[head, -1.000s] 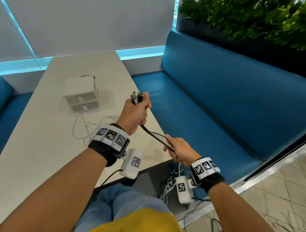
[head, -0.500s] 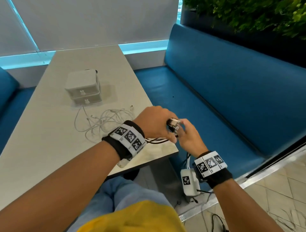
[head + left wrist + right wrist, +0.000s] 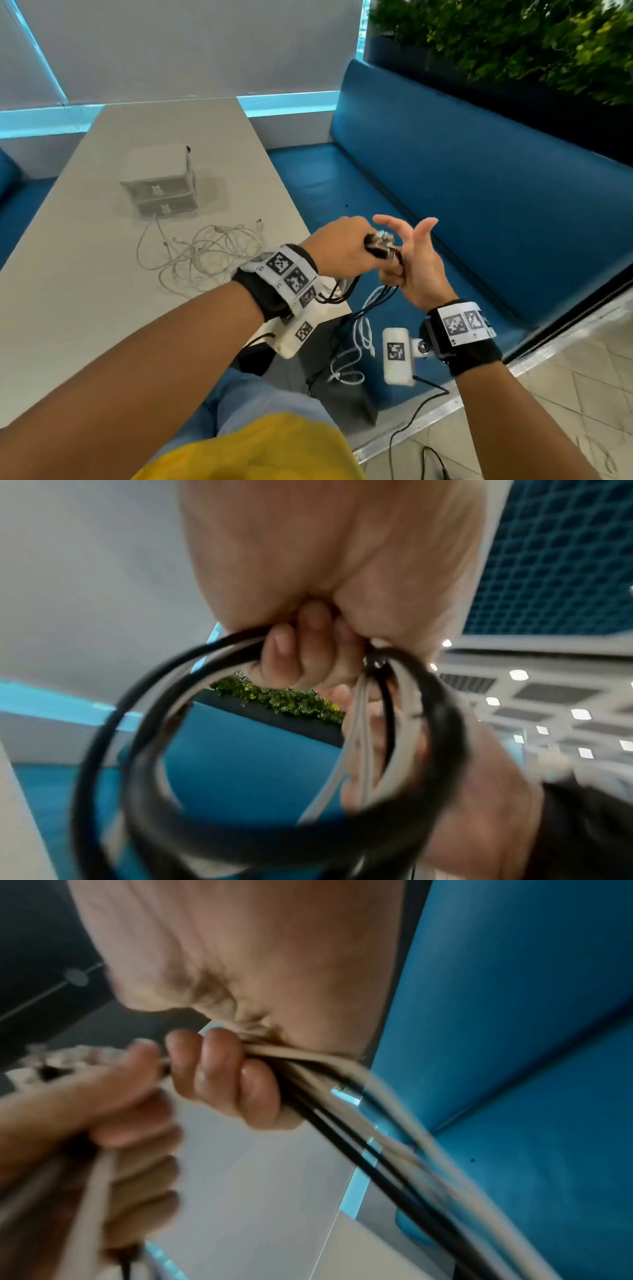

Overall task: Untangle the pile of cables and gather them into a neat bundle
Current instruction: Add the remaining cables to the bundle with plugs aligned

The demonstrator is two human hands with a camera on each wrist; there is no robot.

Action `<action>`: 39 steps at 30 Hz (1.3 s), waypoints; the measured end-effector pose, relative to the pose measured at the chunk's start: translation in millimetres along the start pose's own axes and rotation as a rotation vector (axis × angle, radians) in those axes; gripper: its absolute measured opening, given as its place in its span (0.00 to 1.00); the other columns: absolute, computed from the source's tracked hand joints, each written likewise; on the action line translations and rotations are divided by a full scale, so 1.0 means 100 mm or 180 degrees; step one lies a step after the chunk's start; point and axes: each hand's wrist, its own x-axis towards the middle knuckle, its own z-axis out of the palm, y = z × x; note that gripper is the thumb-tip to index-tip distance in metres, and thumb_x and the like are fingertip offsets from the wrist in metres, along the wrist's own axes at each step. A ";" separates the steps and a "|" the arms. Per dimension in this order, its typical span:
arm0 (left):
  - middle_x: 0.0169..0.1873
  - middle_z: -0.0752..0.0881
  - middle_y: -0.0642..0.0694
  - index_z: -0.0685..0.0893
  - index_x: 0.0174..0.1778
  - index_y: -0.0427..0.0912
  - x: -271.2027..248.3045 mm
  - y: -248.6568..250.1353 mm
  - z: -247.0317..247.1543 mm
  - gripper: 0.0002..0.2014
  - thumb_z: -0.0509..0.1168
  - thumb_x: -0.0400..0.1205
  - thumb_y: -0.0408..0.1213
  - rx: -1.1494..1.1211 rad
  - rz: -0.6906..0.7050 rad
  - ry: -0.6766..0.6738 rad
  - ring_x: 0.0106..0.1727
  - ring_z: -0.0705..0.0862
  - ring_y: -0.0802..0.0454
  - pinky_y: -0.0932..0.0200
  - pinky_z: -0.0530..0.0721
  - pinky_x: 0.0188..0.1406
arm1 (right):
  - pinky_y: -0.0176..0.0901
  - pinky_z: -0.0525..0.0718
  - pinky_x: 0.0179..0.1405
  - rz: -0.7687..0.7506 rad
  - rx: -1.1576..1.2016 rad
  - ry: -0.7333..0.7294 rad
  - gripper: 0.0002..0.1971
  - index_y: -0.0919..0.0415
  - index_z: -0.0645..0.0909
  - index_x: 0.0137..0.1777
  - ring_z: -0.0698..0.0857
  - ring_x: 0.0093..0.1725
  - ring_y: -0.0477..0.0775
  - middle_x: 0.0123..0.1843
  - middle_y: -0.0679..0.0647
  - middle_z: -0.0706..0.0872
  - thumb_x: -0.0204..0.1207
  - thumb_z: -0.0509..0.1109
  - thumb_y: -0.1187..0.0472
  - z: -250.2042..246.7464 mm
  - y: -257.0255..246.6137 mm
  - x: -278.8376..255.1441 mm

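My left hand (image 3: 339,248) grips the plug ends (image 3: 380,244) of a bunch of black and white cables just past the table's near right corner. In the left wrist view its fingers (image 3: 304,653) curl round a loop of these cables (image 3: 137,723). My right hand (image 3: 412,263) is against the left one, thumb and index finger stretched out, the other fingers (image 3: 222,1074) curled round the same cables (image 3: 359,1137). The loose lengths (image 3: 359,329) hang down toward the floor. A tangled pile of white cables (image 3: 205,255) lies on the table.
A white two-drawer box (image 3: 159,181) stands on the pale table (image 3: 68,308) behind the pile. A blue bench (image 3: 462,205) runs along the right, with plants (image 3: 513,41) above its back. A black cord (image 3: 407,431) trails on the tiled floor.
My left hand came down and to the right with the plug ends, meeting the right hand past the table corner. The right thumb and index finger have spread out.
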 end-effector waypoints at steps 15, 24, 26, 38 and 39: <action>0.26 0.65 0.42 0.70 0.27 0.30 -0.02 0.37 -0.29 0.25 0.71 0.79 0.45 -0.1531 0.0074 0.1230 0.29 0.63 0.50 0.58 0.63 0.32 | 0.46 0.78 0.39 0.1922 -0.2562 0.0311 0.19 0.53 0.72 0.26 0.77 0.29 0.50 0.25 0.47 0.77 0.70 0.77 0.48 -0.67 2.16 -0.69; 0.19 0.73 0.51 0.78 0.25 0.38 -0.16 0.09 -0.03 0.30 0.75 0.64 0.65 -0.0002 -0.0242 -0.0253 0.24 0.68 0.54 0.57 0.69 0.27 | 0.36 0.73 0.60 0.2381 -0.3034 -0.0698 0.36 0.54 0.70 0.75 0.78 0.71 0.55 0.70 0.57 0.79 0.68 0.80 0.65 -0.98 1.43 -0.49; 0.22 0.76 0.53 0.85 0.33 0.36 -0.17 0.04 0.04 0.30 0.75 0.63 0.66 -0.0686 -0.0379 -0.0128 0.26 0.71 0.57 0.60 0.72 0.32 | 0.34 0.77 0.52 0.2080 -0.3178 -0.0593 0.17 0.52 0.81 0.60 0.84 0.60 0.54 0.59 0.58 0.86 0.73 0.76 0.65 -1.01 1.15 -0.37; 0.19 0.66 0.52 0.80 0.34 0.38 -0.47 -0.48 -0.10 0.12 0.61 0.84 0.32 -0.2451 -0.1470 0.1291 0.22 0.63 0.54 0.62 0.63 0.21 | 0.41 0.85 0.50 -0.0464 -0.1266 -0.0226 0.14 0.58 0.82 0.59 0.82 0.44 0.43 0.43 0.42 0.83 0.86 0.59 0.51 0.93 -0.14 0.23; 0.20 0.66 0.49 0.76 0.30 0.41 -0.53 -0.52 -0.16 0.15 0.59 0.83 0.28 -0.2356 -0.1436 0.1292 0.24 0.63 0.53 0.60 0.62 0.22 | 0.34 0.81 0.43 -0.0575 -0.1350 -0.0442 0.15 0.55 0.81 0.61 0.81 0.40 0.36 0.40 0.37 0.82 0.85 0.59 0.50 1.09 -0.21 0.29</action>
